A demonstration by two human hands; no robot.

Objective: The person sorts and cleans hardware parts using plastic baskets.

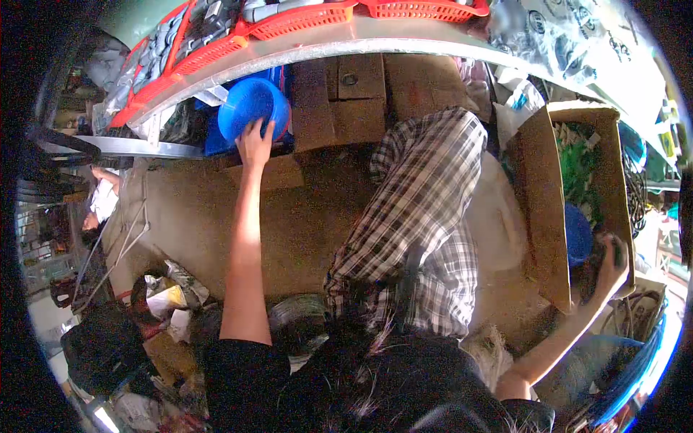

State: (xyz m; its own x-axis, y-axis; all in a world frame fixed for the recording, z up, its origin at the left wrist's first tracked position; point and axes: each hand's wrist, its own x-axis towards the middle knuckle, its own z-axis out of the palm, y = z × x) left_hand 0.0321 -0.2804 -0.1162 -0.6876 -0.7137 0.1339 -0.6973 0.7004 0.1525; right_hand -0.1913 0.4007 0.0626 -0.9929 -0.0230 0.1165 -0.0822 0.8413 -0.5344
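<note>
Left arm stretched straight ahead, left hand (254, 142) fingers spread; right arm out sideways, right hand (610, 268) curled.

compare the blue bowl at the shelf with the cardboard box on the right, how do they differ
The blue bowl is round plastic, tipped so its mouth faces the camera, and looks empty; the cardboard box is brown, angular, much bigger, and holds green items. The left hand touches the bowl's rim, while the right hand grips something dark at the box's edge. Both are open containers.

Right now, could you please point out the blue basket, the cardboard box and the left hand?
blue basket (253, 107): head view, on its round ribbed bottom.
cardboard box (541, 216): head view, on its brown side wall.
left hand (254, 144): head view, on the back of the hand, touching the basket.
</note>
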